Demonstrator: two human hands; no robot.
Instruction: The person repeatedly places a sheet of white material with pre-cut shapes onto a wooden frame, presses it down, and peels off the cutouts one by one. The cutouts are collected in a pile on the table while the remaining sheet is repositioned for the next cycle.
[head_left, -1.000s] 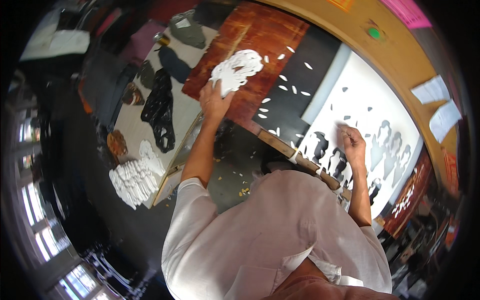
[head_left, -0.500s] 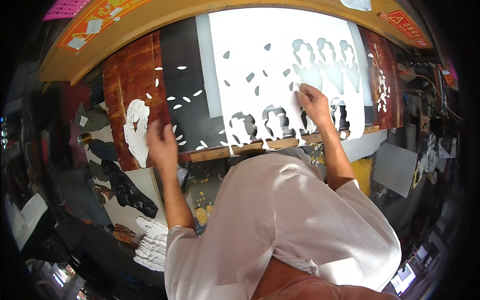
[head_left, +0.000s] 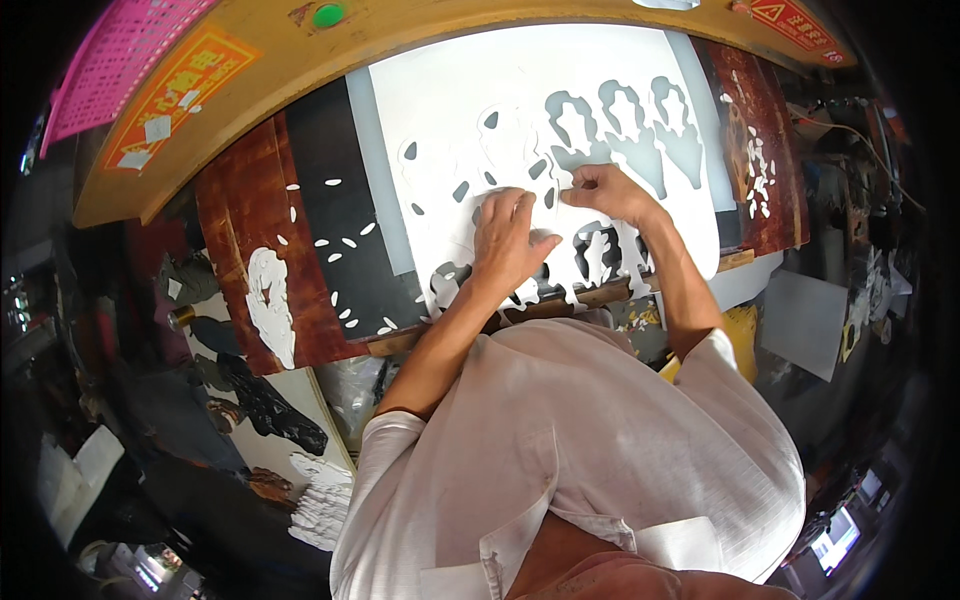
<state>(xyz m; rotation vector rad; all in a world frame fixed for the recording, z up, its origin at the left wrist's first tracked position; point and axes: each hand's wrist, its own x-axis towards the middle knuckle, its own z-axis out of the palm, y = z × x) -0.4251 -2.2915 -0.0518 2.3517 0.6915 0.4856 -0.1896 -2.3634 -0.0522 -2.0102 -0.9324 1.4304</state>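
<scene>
A broad white sheet (head_left: 450, 85) with several cut-out openings lies on the work table. My left hand (head_left: 508, 240) rests on the sheet's middle, thumb spread from the fingers, holding nothing I can see. Just to its right, my right hand (head_left: 612, 194) has thumb and fingertips pinched at the edge of an opening; what is between them is too small to make out. Cut outlines of further pieces show in the sheet at upper left of my hands. A pile of white cut pieces (head_left: 268, 325) lies at the left on a reddish-brown board (head_left: 235, 200).
Small white oval scraps (head_left: 349, 242) are scattered over the black surface (head_left: 325, 145); more scraps (head_left: 758, 175) lie at the right. A yellow-orange machine beam (head_left: 420, 30) spans the far side. A pink basket (head_left: 110, 75) stands at upper left. White pieces (head_left: 322, 500) are stacked lower left.
My left hand has moved right from beside the white pile onto the sheet. My right hand has shifted slightly left. The view has turned a little.
</scene>
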